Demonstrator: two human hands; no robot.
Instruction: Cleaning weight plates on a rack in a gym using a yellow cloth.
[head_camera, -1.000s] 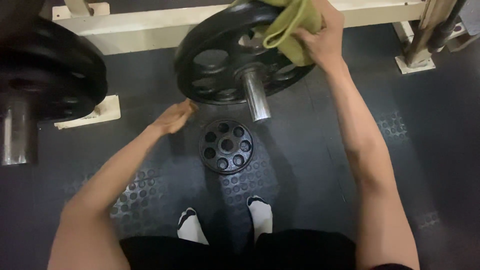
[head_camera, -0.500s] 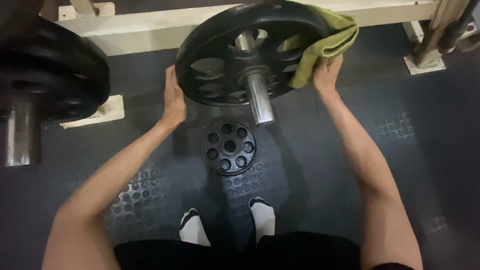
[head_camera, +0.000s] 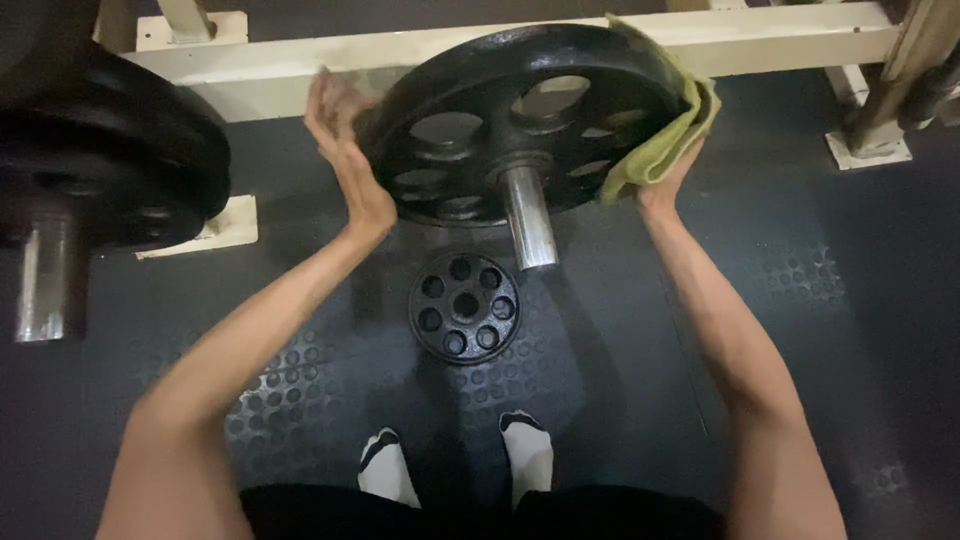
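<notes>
Your left hand (head_camera: 345, 150) was open, fingers spread and a little blurred, its palm pressed flat against the left edge of the big plate (head_camera: 470, 100). It gripped nothing; it only braced the rim. Your right hand (head_camera: 668, 175) sat at the plate's right edge, mostly hidden under a yellow-green cloth (head_camera: 665, 130). It held the cloth against the rim, though how far the fingers were curled you could not tell from this view.

The plate was black, with round cutouts, and hung on a steel sleeve (head_camera: 528, 222) that stuck out toward you from its hub. The cloth was draped over the plate's upper right edge and hung down past your wrist.

Below the sleeve, a small plate (head_camera: 465, 307) lay flat on the rubber floor (head_camera: 820, 330), just ahead of your feet (head_camera: 455, 470) in white socks with dark straps. Far left, another stack of dark plates (head_camera: 110, 160) sat on a second sleeve (head_camera: 45, 270). A cream frame (head_camera: 300, 70) ran across behind both loads, with a foot of it at right (head_camera: 865, 150).
</notes>
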